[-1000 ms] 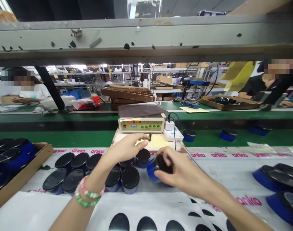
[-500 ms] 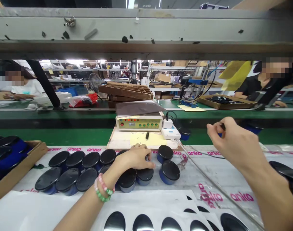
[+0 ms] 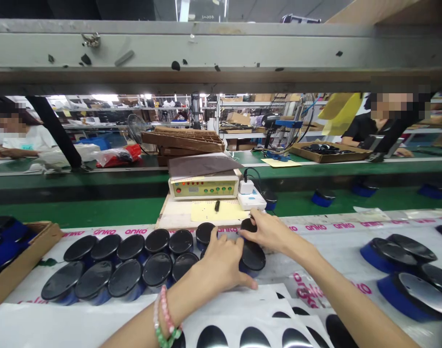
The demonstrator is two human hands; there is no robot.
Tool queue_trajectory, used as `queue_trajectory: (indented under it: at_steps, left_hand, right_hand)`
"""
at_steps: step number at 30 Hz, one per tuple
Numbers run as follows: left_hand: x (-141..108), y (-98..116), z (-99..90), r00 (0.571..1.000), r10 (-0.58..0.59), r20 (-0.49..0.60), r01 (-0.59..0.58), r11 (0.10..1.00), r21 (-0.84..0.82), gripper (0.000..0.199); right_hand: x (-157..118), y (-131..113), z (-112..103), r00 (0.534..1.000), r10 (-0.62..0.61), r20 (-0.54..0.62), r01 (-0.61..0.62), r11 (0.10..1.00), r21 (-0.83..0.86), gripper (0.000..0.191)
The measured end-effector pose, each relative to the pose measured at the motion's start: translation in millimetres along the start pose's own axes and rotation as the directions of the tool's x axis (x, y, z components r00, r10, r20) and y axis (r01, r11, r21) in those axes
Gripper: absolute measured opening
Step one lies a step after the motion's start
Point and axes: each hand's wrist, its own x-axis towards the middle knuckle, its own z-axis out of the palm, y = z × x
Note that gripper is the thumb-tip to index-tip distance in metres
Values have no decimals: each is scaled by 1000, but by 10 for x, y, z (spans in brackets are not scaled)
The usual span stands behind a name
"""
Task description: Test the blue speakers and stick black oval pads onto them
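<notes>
Short round blue pieces with glossy black tops [image 3: 125,280] stand in two rows on the printed plastic sheeting. My left hand [image 3: 221,261] is over the right end of the front row, fingers spread, its thumb near the front of a black-topped piece [image 3: 253,256]. What lies under the palm is hidden. Behind that, my right hand [image 3: 268,229] has thumb and forefinger closed around the rim of another black-topped blue piece [image 3: 247,224], partly covered by the fingers. White sheets with black ovals [image 3: 255,338] lie in front of my hands.
A cardboard box of blue pieces [image 3: 43,241] is at left. More black-topped pieces [image 3: 391,253] stand at right, and others [image 3: 323,197] on the green belt. A control box [image 3: 202,188] is behind my hands. A metal beam [image 3: 221,48] crosses overhead; two people sit opposite.
My right hand has come left and down from over the belt to the back piece. My left hand has shifted right and forward along the rows. The view has turned slightly right.
</notes>
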Motion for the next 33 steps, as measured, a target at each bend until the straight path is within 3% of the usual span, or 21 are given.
queue_trajectory:
  at_steps: [6, 8, 11, 15, 18, 21, 24, 29, 33]
  left_hand:
    - [71, 62, 122, 992, 55, -114, -67, 992, -111, 75]
    - [75, 79, 169, 985, 100, -139, -123, 977, -173, 74]
    - [71, 77, 211, 978, 145, -147, -171, 968, -182, 68]
    - [46, 44, 139, 984, 148, -98, -162, 976, -145, 62]
    - [21, 10, 19, 988, 132, -75, -139, 985, -100, 58]
    - [-4, -51, -117, 992, 104, -66, -108, 992, -59, 50]
    - [-43, -177, -277, 997, 50, -59, -52, 998, -27, 44]
    - [-139, -517, -529, 998, -58, -27, 58, 998, -12, 41]
    - [-179, -707, -598, 994, -107, 36, 107, 994, -19, 43]
  right_hand:
    - [-34, 178, -283, 997, 72, 36, -73, 996, 44, 29]
    - [0, 349, -387, 984, 175, -42, -174, 984, 27, 29]
    - [100, 701, -458, 926, 335, -175, -343, 939, -16, 21]
    - [313, 1030, -267, 924, 354, -145, -365, 929, -58, 22]
    - [486, 1085, -65, 934, 340, -108, -348, 934, -78, 27]
    - [545, 1112, -39, 915, 383, -129, -398, 910, -119, 29]
    - [358, 1210, -197, 863, 470, -186, -500, 846, -185, 34]
    - [-355, 1384, -429, 730, 601, -325, -682, 665, -304, 41]
    - [-720, 1281, -465, 716, 613, -334, -698, 620, -358, 32]
